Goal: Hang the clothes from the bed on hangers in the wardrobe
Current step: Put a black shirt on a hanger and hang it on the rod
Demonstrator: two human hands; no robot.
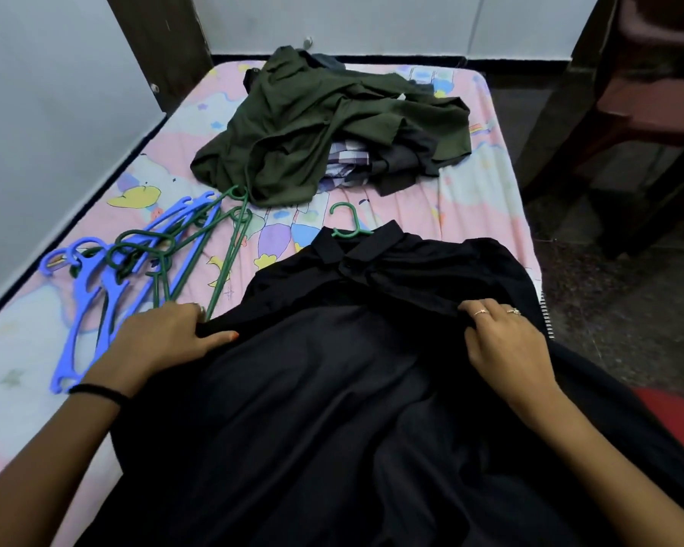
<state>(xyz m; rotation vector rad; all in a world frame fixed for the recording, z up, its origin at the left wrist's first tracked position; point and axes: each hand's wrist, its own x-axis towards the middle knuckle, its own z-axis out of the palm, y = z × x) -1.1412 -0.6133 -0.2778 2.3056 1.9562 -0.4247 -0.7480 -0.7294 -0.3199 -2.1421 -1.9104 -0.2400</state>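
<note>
A black collared shirt (352, 349) lies spread on the bed with a green hanger (346, 223) inside it; only the hook sticks out past the collar. My left hand (166, 333) grips the shirt's left shoulder edge, thumb on top of the cloth. My right hand (502, 337) pinches the fabric at the right shoulder, fingers curled into a fold. A pile of clothes (324, 124), olive green on top with checked and grey pieces beneath, lies at the far end of the bed.
Several blue and green hangers (135, 254) lie tangled on the pink patterned bedsheet (470, 199) to the left. A dark wooden post (162, 45) stands at the far left, a brown chair (648, 92) on the floor at right.
</note>
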